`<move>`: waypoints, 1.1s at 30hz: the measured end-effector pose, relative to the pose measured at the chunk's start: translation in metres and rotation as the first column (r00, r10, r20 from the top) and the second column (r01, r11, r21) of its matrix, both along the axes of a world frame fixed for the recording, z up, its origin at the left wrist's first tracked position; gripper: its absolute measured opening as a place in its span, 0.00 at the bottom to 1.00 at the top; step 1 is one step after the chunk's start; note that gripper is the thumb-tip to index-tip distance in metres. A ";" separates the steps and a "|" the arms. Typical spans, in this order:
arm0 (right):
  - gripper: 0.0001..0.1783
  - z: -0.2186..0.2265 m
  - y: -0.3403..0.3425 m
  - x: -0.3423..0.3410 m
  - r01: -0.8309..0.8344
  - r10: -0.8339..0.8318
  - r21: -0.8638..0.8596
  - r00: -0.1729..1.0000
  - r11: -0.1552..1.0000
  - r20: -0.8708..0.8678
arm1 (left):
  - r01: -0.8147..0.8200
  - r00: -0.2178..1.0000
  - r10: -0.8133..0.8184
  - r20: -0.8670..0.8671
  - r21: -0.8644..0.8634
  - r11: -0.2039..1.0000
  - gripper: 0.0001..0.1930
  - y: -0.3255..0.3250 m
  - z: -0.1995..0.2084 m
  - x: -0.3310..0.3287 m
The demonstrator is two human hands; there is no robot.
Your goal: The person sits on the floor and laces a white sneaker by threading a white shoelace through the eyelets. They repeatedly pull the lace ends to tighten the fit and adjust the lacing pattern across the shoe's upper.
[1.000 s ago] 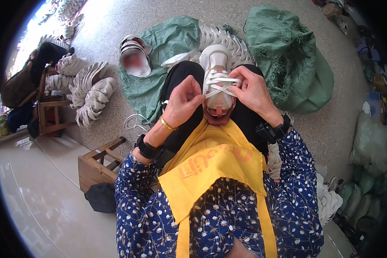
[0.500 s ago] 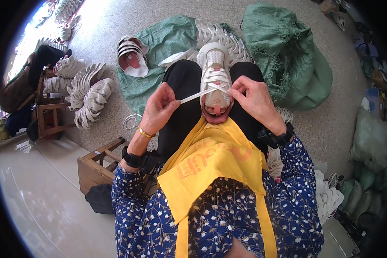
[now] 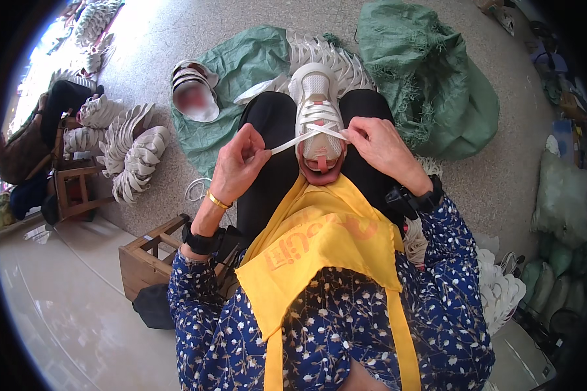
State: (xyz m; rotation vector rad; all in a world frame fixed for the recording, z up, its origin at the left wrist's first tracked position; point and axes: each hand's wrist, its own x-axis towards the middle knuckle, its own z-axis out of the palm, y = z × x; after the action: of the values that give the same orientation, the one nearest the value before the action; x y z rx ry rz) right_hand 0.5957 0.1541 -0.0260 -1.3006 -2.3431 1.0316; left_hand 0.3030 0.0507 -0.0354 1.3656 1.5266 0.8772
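Note:
A white and beige sneaker [image 3: 316, 85] with pink trim rests between my knees, its toe pointing away and its pink-lined opening towards me. White shoelace [image 3: 290, 143] runs zigzag up its front and crosses over near the tongue [image 3: 320, 161]. On the left, my left hand [image 3: 240, 164] pinches one lace end between thumb and fingers and holds it taut. Close to the shoe's right side, my right hand [image 3: 379, 144] pinches the other end, mostly hidden by its fingers. A yellow apron [image 3: 306, 241] covers my lap just below the heel.
Beyond my knees lie a flat green sack [image 3: 241, 55], several white shoe uppers [image 3: 329, 55] and a bulging green sack [image 3: 430, 85]. Pink-lined shoe pieces [image 3: 194, 98] sit at the left. Further left are stacked white uppers [image 3: 143, 150] and a wooden stool [image 3: 153, 251].
The right hand has drawn slightly away from the shoe's middle, and the lace crossing now lies wider and flatter. The whole view has shifted a little.

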 end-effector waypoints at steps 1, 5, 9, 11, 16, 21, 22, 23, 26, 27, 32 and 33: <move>0.12 0.001 -0.001 0.000 0.019 -0.020 -0.050 0.999 0.999 -0.032 | -0.001 1.000 0.001 -0.003 0.007 1.000 0.09 0.001 0.001 0.000; 0.11 0.001 -0.007 0.003 0.072 -0.120 -0.254 0.977 0.964 -0.177 | -0.023 1.000 0.023 0.009 0.018 1.000 0.08 0.003 0.005 0.000; 0.09 -0.007 -0.010 0.012 0.106 -0.151 -0.221 0.968 0.970 -0.201 | -0.054 0.997 0.055 0.063 -0.009 0.998 0.08 0.002 0.000 -0.006; 0.10 -0.007 -0.011 0.012 0.117 -0.161 -0.215 0.967 0.970 -0.199 | -0.065 0.994 0.064 0.083 0.009 0.998 0.08 0.002 -0.002 -0.009; 0.09 -0.005 -0.011 0.017 0.114 -0.152 -0.197 0.970 0.974 -0.192 | -0.091 0.994 0.087 0.064 0.061 0.994 0.08 0.000 -0.010 -0.020; 0.08 0.005 -0.006 0.018 0.064 -0.088 -0.138 0.980 0.988 -0.178 | -0.061 0.993 0.055 0.106 0.051 0.997 0.08 0.000 -0.009 -0.019; 0.08 0.008 -0.001 0.019 0.050 -0.068 -0.127 0.988 0.991 -0.141 | -0.056 0.995 0.052 0.087 0.044 0.997 0.07 -0.002 -0.007 -0.019; 0.09 0.011 0.006 0.022 0.036 -0.048 -0.116 0.993 0.993 -0.104 | -0.052 0.996 0.049 0.069 0.038 0.998 0.07 -0.004 -0.004 -0.017; 0.09 0.028 0.033 0.022 -0.011 0.010 -0.019 0.999 1.000 -0.043 | -0.031 0.999 0.030 0.039 0.018 0.999 0.06 -0.005 0.002 -0.014; 0.10 0.032 0.043 0.019 -0.020 0.022 0.038 0.999 0.999 -0.049 | -0.021 0.999 0.020 0.034 0.011 1.000 0.06 -0.005 0.004 -0.013; 0.10 0.025 0.071 -0.018 0.070 0.088 0.538 0.961 0.840 -0.262 | 0.069 0.997 -0.073 0.040 0.097 0.993 0.04 -0.001 0.034 -0.001; 0.10 0.031 0.060 -0.034 0.000 0.102 0.320 0.947 0.947 -0.304 | 0.078 0.996 -0.083 0.038 0.113 0.990 0.04 -0.003 0.042 0.001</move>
State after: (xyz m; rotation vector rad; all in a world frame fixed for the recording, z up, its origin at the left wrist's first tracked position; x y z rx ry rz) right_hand 0.5617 0.2142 0.0049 -0.8853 -2.1896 0.7680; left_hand 0.3044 0.0478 0.0063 1.4696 1.3978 0.9471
